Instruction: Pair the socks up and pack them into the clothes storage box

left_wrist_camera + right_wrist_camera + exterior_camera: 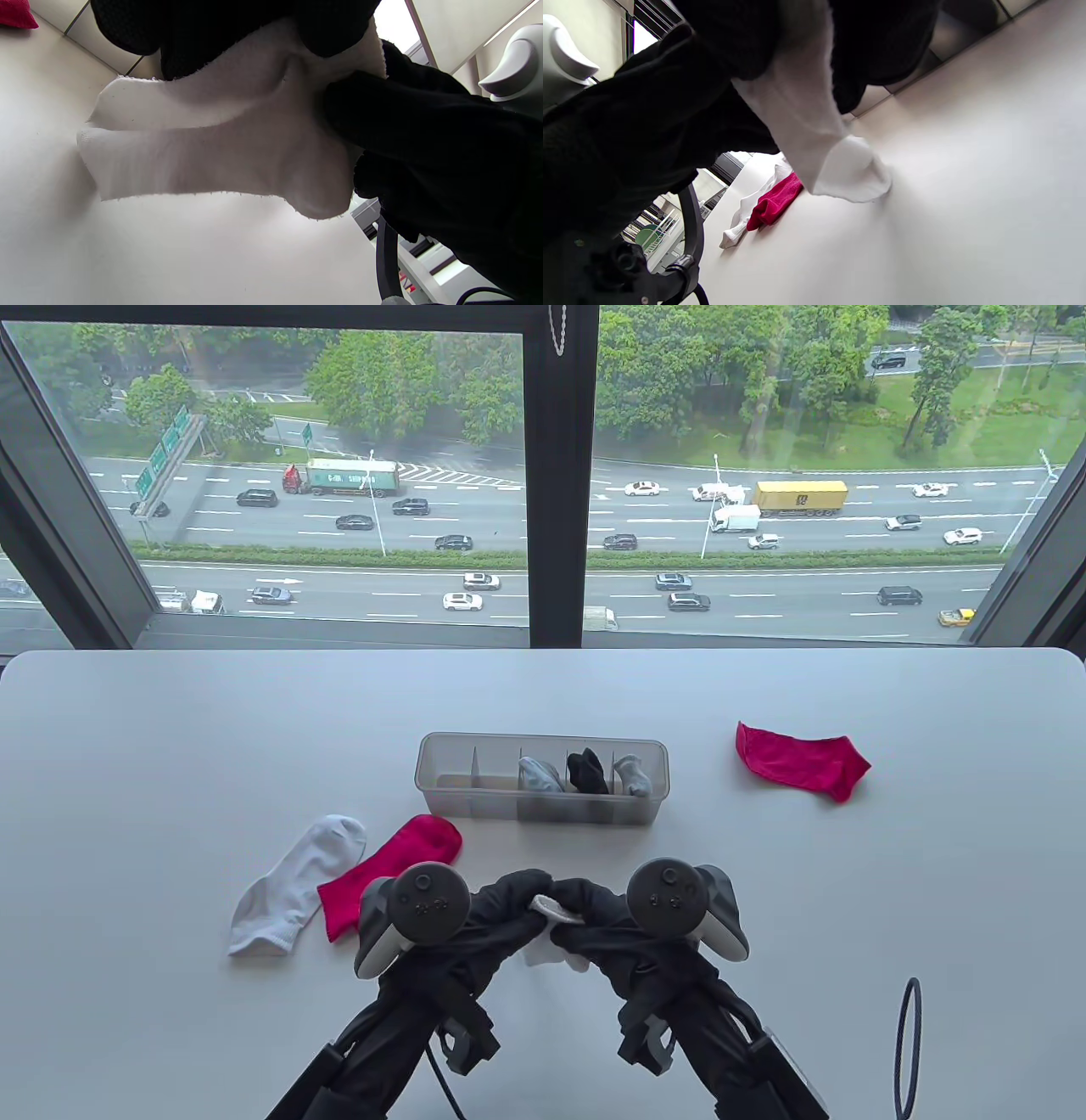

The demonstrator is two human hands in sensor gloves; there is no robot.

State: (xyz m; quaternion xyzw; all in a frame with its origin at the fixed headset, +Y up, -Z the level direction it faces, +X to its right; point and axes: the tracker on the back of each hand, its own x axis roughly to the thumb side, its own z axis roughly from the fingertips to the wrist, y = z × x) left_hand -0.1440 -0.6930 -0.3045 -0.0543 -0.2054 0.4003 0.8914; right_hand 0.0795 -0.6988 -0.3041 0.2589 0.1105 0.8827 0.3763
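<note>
Both gloved hands meet at the front middle of the table, holding one white sock (553,909) (220,144) (814,140) between them. My left hand (517,899) pinches its upper edge, and my right hand (585,903) grips the same edge beside it. The sock hangs down and its lower end touches the table. A second white sock (293,882) lies flat at the front left, with a red sock (386,869) (774,203) beside it and partly over it. Another red sock (802,759) lies at the right. The clear storage box (441,789) holds rolled grey and black socks in its right compartments.
The box's left compartments show nothing inside. A black cable loop (906,1044) lies at the front right of the white table (170,746). A window frame runs along the table's far edge.
</note>
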